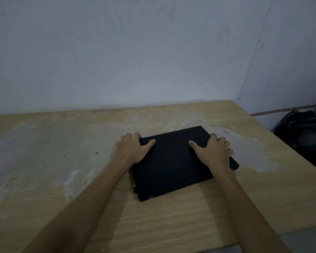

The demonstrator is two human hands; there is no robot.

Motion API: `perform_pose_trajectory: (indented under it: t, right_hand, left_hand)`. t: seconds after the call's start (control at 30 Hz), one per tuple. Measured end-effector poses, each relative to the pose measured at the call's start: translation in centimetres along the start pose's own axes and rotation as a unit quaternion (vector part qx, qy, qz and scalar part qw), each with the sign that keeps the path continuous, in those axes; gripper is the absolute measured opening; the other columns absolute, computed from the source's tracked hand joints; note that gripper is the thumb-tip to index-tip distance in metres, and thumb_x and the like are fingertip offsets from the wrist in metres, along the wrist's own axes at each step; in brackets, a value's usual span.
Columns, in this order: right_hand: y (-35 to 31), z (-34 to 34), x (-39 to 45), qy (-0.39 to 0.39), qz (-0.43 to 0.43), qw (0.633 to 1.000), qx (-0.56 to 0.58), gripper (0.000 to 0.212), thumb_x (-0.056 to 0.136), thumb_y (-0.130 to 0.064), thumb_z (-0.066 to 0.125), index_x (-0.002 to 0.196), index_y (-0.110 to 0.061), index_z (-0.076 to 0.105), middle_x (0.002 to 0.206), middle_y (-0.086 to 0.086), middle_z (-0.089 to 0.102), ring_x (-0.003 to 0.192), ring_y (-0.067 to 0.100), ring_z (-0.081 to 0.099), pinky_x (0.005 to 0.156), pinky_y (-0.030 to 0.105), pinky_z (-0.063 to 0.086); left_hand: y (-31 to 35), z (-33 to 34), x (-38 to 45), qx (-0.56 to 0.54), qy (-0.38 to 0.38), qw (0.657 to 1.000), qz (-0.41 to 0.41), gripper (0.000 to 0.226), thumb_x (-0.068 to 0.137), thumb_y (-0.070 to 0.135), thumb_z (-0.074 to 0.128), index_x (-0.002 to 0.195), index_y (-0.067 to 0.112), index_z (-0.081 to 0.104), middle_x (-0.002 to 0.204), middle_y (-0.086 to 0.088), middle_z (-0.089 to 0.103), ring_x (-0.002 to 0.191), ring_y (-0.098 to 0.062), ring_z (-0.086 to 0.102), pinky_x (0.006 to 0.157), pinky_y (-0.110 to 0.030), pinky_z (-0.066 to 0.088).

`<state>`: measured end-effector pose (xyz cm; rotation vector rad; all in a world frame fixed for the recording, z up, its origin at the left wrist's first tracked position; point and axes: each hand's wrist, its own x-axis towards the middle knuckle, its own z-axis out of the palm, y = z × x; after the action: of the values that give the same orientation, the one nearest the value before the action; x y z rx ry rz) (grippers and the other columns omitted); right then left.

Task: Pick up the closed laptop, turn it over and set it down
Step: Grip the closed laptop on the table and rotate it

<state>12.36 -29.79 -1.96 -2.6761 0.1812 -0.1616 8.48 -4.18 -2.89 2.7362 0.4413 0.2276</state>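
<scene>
A closed black laptop [173, 165] lies flat on the wooden table [66, 161], a little right of the middle and turned slightly. My left hand [133, 148] grips its far left corner, thumb on top and fingers curled over the edge. My right hand [213, 151] holds the right side the same way, thumb lying on the top face and fingers wrapped around the edge. Whether the laptop is lifted off the table at all cannot be told.
The tabletop has worn, pale patches across its back and left parts. A wall [135, 52] stands close behind the table. Past the table's right edge lies a dark bundle with cables [303, 132].
</scene>
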Motion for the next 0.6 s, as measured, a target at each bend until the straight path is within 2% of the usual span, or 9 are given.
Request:
perform_pose_trajectory:
  t: [0.1, 0.17, 0.27, 0.37, 0.5, 0.6]
  right_hand:
    - [0.1, 0.0, -0.1, 0.027, -0.007, 0.999, 0.025, 0.083, 0.085, -0.075, 0.056, 0.133, -0.007, 0.05, 0.136, 0.021, 0.05, 0.127, 0.04, 0.045, 0.106, 0.051, 0.035]
    - [0.1, -0.1, -0.1, 0.048, -0.011, 0.997, 0.053, 0.082, 0.084, -0.073, 0.058, 0.133, -0.008, 0.051, 0.137, 0.02, 0.051, 0.128, 0.039, 0.045, 0.107, 0.052, 0.034]
    - [0.0, -0.2, -0.2, 0.069, -0.018, 0.993, 0.096, 0.08, 0.084, -0.071, 0.06, 0.137, -0.013, 0.051, 0.139, 0.017, 0.051, 0.13, 0.037, 0.045, 0.11, 0.051, 0.033]
    - [-0.1, -0.2, -0.2, 0.088, -0.033, 0.986, 0.138, 0.079, 0.084, -0.069, 0.062, 0.143, -0.018, 0.049, 0.14, 0.014, 0.052, 0.131, 0.035, 0.045, 0.111, 0.05, 0.032]
    - [-0.1, -0.2, -0.1, 0.106, -0.036, 0.982, 0.152, 0.08, 0.085, -0.068, 0.063, 0.145, -0.018, 0.049, 0.141, 0.014, 0.053, 0.133, 0.034, 0.045, 0.111, 0.05, 0.032]
    - [-0.4, -0.5, -0.2, 0.106, -0.054, 0.982, 0.146, 0.074, 0.087, -0.065, 0.062, 0.144, -0.019, 0.051, 0.142, 0.012, 0.054, 0.133, 0.032, 0.046, 0.111, 0.049, 0.034]
  left_hand:
    - [0.5, -0.9, 0.7, 0.056, 0.015, 0.998, 0.03, 0.073, 0.088, 0.082, 0.036, 0.101, 0.015, 0.061, 0.102, -0.006, 0.066, 0.092, -0.028, 0.063, 0.088, -0.043, 0.051]
    - [1.0, -1.8, 1.2, 0.079, 0.016, 0.995, 0.055, 0.073, 0.087, 0.084, 0.035, 0.096, 0.015, 0.058, 0.088, -0.004, 0.068, 0.076, -0.024, 0.064, 0.074, -0.038, 0.055]
    - [2.5, -3.1, 1.7, 0.094, 0.019, 0.991, 0.096, 0.071, 0.088, 0.082, 0.039, 0.095, 0.015, 0.062, 0.081, -0.002, 0.068, 0.074, -0.022, 0.065, 0.063, -0.033, 0.05]
    - [4.3, -4.1, 2.3, 0.096, 0.023, 0.987, 0.125, 0.076, 0.088, 0.082, 0.041, 0.084, 0.012, 0.069, 0.071, 0.001, 0.064, 0.067, -0.02, 0.062, 0.055, -0.03, 0.041]
    - [5.6, -4.6, 2.9, 0.085, 0.021, 0.988, 0.13, 0.085, 0.085, 0.087, 0.038, 0.076, 0.009, 0.071, 0.065, -0.001, 0.065, 0.062, -0.021, 0.064, 0.054, -0.031, 0.041]
    - [5.3, -4.6, 2.8, 0.074, 0.021, 0.992, 0.104, 0.09, 0.085, 0.088, 0.034, 0.076, 0.008, 0.074, 0.063, -0.002, 0.068, 0.057, -0.019, 0.062, 0.051, -0.03, 0.04]
